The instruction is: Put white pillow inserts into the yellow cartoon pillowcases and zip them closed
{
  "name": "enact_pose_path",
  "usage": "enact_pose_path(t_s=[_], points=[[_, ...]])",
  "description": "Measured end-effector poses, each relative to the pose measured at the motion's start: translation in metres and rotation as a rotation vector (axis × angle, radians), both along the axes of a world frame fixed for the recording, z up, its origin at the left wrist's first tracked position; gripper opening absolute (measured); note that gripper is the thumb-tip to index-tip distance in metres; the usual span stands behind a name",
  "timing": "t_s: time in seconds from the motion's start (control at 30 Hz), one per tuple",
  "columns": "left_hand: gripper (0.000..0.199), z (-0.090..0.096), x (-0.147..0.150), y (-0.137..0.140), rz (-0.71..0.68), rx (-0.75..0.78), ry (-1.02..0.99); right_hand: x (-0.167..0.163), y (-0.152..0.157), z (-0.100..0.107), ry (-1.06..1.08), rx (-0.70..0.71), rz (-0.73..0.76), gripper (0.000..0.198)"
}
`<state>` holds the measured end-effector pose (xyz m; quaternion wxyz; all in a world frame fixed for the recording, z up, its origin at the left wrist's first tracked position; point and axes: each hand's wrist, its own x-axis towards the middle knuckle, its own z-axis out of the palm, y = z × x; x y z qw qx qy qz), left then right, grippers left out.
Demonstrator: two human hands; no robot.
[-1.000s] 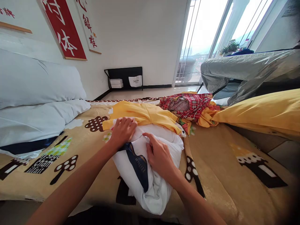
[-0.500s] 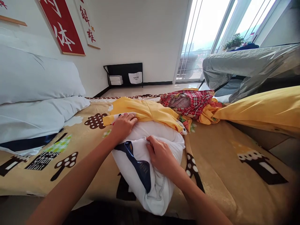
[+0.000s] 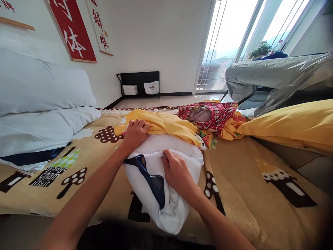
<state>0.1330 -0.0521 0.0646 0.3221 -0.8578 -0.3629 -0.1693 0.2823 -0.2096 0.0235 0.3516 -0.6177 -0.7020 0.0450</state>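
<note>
A white pillow point(image 3: 148, 192) lies on the bed in front of me, with a dark navy band point(image 3: 154, 184) on its near part. Its far end is partly covered by a yellow pillowcase point(image 3: 166, 121), bunched up and showing a cat-like print at its right corner. My left hand point(image 3: 135, 134) grips the pillowcase's near edge at the left, fingers curled over the cloth. Closed on a fold of the white pillow, my right hand point(image 3: 179, 172) sits right of the navy band, thumb and forefinger pinched together. What lies under both palms is hidden.
Two white pillows point(image 3: 44, 83) are stacked at the left. Beyond the pillowcase lies a crumpled red plaid cloth point(image 3: 221, 116). A large yellow cloth-covered thing point(image 3: 293, 119) is at the right. A patterned tan blanket point(image 3: 234, 173) covers the bed.
My left hand has shifted slightly up and now covers more of the pillowcase's left edge print. The right hand keeps its hold. The whole view has moved a little.
</note>
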Motion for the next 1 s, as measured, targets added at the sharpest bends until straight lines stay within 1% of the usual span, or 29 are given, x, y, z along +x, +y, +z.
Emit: enact_pose_path(t_s=[0.13, 0.23, 0.37, 0.47, 0.53, 0.6, 0.7, 0.8, 0.93, 1.0], points=[[0.026, 0.001, -0.021, 0.009, -0.015, 0.057, 0.020, 0.008, 0.006, 0.003, 0.025, 0.004, -0.032, 0.021], [0.030, -0.004, -0.040, 0.016, 0.005, 0.087, -0.005, 0.016, 0.009, 0.004, 0.061, 0.015, -0.070, 0.021], [0.035, -0.022, -0.065, 0.021, -0.028, 0.105, -0.092, 0.030, 0.013, 0.007, 0.117, 0.043, -0.119, 0.023], [0.033, -0.037, -0.080, 0.020, -0.034, 0.045, -0.232, 0.040, 0.017, 0.009, 0.129, 0.056, -0.166, 0.025], [0.036, -0.043, -0.086, 0.018, 0.001, -0.013, -0.333, 0.044, 0.020, 0.010, 0.137, 0.075, -0.195, 0.025], [0.034, -0.046, -0.088, 0.016, 0.051, -0.113, -0.397, 0.048, 0.022, 0.009, 0.164, 0.094, -0.218, 0.025], [0.021, -0.049, -0.086, 0.014, 0.105, -0.262, -0.451, 0.057, 0.022, 0.004, 0.230, 0.098, -0.239, 0.027], [0.024, -0.058, -0.078, 0.010, 0.143, -0.328, -0.518, 0.071, 0.020, -0.004, 0.328, 0.124, -0.281, 0.030], [0.011, -0.076, -0.060, -0.004, 0.134, -0.441, -0.610, 0.086, 0.015, -0.014, 0.483, 0.158, -0.336, 0.034], [0.009, -0.083, -0.053, -0.013, 0.123, -0.483, -0.660, 0.089, 0.014, -0.017, 0.540, 0.158, -0.360, 0.037]])
